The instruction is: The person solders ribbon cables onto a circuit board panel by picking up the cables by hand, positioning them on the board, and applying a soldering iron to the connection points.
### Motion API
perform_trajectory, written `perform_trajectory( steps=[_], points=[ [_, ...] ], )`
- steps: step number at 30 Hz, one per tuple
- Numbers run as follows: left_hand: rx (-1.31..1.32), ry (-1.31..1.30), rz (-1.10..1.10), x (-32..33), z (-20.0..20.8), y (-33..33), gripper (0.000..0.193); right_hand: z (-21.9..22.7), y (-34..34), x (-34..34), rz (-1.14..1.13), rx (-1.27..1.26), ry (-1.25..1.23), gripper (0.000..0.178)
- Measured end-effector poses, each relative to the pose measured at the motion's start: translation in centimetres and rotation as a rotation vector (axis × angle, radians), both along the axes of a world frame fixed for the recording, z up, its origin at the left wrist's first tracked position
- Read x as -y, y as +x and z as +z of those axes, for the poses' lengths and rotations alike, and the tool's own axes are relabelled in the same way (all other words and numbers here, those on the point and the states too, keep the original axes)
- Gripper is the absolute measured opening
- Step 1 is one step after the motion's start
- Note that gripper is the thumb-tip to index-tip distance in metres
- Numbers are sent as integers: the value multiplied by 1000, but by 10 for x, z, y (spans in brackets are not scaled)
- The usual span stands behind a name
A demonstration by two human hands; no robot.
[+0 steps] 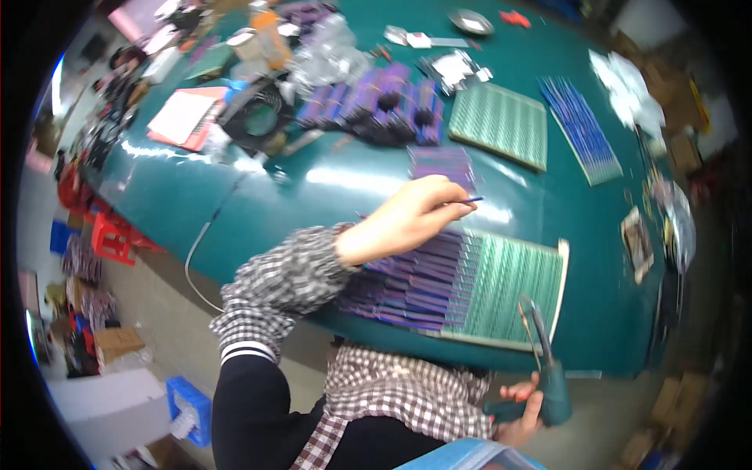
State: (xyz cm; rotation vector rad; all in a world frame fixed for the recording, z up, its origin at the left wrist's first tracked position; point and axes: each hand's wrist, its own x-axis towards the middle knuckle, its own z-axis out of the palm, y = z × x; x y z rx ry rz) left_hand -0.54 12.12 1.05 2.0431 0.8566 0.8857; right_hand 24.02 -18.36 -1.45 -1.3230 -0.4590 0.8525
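Left hand (pixel 415 215) at the centre of the frame, above the teal-green glossy bench (pixel 290 204). Thumb and index finger pinched together on a thin dark-blue stick (pixel 472 200); its tip juts out to the right. Under and to the right of that wrist lies a pale-green ribbed rectangular board (pixel 513 290), its left part covered by slender purple-and-blue rods (pixel 423 282) lying side by side, its right part bare ribs.

Right hand (pixel 523 419) at the lower right, off the bench edge. Fingers curled around a dark-green-handled metal tool (pixel 556 395), scissors-like, its two slim metal arms parted and pointing up over the near edge of the board. Exact kind unclear.

Step in hand, by my reading: one stick is picked out and held clear of the board, tool kept ready in the other hand. Next move probably calls for bringing stick and tool together, or for a steady pinch while the stick is lined up with the ribs; the view does not settle which.

Farther off: a second pale-green ribbed board (pixel 501 125) at upper right, a row of bright-blue strips (pixel 580 129) beyond it, purple banded bundles (pixel 384 98) at upper centre, all apart from both hands.
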Motion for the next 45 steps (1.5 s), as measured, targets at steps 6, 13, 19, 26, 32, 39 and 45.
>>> perform_trajectory(
  steps=[6,13,19,26,32,39,45],
  points=[
    [191,-871,-228,60,22,-8,32,0,-3,-11,180,-49,57,54],
    [289,-1210,-278,77,5,8,40,3,-6,2,172,-31,8,60],
    [249,-1209,-260,86,3,10,25,3,-7,13,149,-39,-21,64],
    [206,-1018,-254,92,-5,10,19,7,-13,12,106,-5,-55,67],
    [48,-184,-199,92,-7,5,19,6,-14,12,103,16,-71,68],
    [-267,463,-220,117,-17,-3,35,9,-14,17,107,10,-95,69],
    [-308,603,-148,128,-35,4,38,13,-15,26,113,46,-150,64]
  ],
)
